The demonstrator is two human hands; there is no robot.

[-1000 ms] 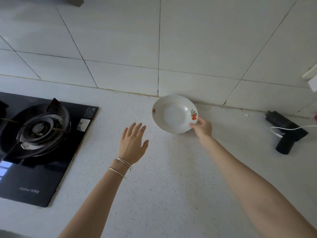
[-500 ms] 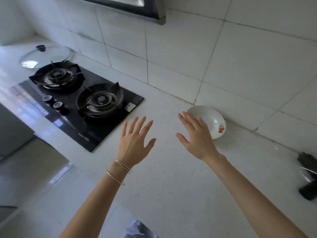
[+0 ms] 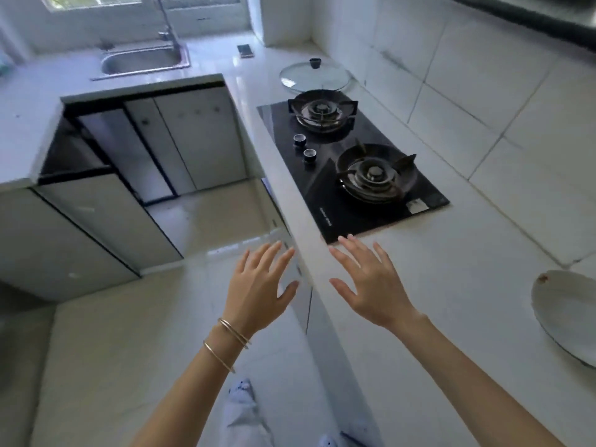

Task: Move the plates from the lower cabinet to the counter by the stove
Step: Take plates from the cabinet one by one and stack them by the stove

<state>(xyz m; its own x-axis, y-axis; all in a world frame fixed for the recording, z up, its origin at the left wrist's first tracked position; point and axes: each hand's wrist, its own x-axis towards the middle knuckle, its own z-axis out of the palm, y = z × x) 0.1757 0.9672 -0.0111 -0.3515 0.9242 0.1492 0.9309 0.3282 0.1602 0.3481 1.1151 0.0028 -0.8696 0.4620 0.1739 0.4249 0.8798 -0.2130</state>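
A white plate (image 3: 565, 312) with a small red mark on its rim lies on the speckled counter (image 3: 451, 285) at the far right, cut off by the frame edge. My right hand (image 3: 367, 282) hovers over the counter's front edge, fingers spread, holding nothing, well left of the plate. My left hand (image 3: 258, 287), with two thin bangles on the wrist, is open over the floor just left of the counter edge. Lower cabinets (image 3: 180, 143) stand across the floor on the left, one with a dark opening (image 3: 69, 151).
A black two-burner gas stove (image 3: 351, 166) is set into the counter beyond my hands. A glass lid (image 3: 314, 77) lies behind it. A steel sink (image 3: 143, 61) with a tap sits at the far corner. Tiled floor (image 3: 129, 333) stretches below.
My right hand let go of the plate and pulled back left, away from it. The view swung left, so the stove, cabinets and sink came into sight.
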